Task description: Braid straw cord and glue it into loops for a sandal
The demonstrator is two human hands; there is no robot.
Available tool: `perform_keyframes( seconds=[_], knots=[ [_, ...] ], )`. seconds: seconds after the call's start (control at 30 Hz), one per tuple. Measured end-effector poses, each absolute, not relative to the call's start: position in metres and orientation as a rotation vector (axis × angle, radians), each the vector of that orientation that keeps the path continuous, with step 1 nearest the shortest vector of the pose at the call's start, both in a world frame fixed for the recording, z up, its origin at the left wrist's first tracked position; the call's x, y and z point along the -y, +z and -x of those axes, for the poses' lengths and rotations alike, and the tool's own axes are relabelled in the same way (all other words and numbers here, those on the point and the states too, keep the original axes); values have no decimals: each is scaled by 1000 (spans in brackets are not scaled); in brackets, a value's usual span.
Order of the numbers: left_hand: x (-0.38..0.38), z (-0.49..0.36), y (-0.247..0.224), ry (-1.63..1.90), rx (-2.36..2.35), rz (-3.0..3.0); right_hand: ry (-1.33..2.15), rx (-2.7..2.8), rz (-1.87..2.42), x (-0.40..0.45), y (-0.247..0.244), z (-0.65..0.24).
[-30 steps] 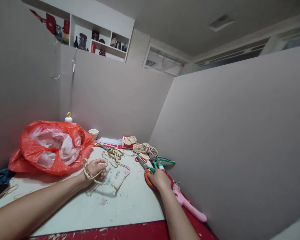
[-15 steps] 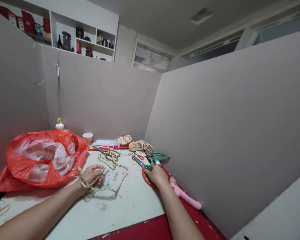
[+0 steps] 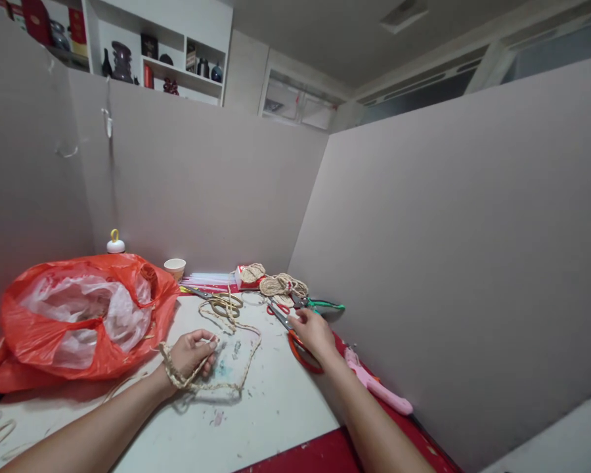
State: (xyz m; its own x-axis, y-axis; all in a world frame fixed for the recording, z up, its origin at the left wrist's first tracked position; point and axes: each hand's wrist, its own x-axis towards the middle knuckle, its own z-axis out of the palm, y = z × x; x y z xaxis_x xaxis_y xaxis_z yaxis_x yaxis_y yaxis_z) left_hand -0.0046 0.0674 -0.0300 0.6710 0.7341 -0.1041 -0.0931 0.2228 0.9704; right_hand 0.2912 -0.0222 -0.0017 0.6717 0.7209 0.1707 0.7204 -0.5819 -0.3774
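Firstly, logged from my remote seat: white board, flat under the work, presumably to shield the red surface. Left hand: fingertips pinched on the cord, which loops the wrist, likely against slipping, and trails across the board. Right hand: over the orange scissors; gripping or merely resting, I cannot tell. Beyond: gold scissors, cord across their handles. Farthest: rope coils, paper cup, seemingly parked aside for working room.
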Motion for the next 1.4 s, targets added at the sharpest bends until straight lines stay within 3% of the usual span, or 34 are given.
perform_keyframes(
  seconds=[0.2,0.5,0.87,1.1,1.4],
  knots=[
    [-64,4,-30,603,-638,-1211,-42,1007,2465,-42,25,-327],
    [-64,-1,-38,586,-653,-1218,-59,805,2447,-93,0,-346],
    [-61,0,-33,569,-645,-1173,-322,1326,1960,-58,14,-324],
    [-61,2,-34,550,-636,-1154,-151,1832,1581,-28,5,-267],
    [-64,2,-31,667,-637,-1038,92,1699,1470,-21,17,-208]
  ],
)
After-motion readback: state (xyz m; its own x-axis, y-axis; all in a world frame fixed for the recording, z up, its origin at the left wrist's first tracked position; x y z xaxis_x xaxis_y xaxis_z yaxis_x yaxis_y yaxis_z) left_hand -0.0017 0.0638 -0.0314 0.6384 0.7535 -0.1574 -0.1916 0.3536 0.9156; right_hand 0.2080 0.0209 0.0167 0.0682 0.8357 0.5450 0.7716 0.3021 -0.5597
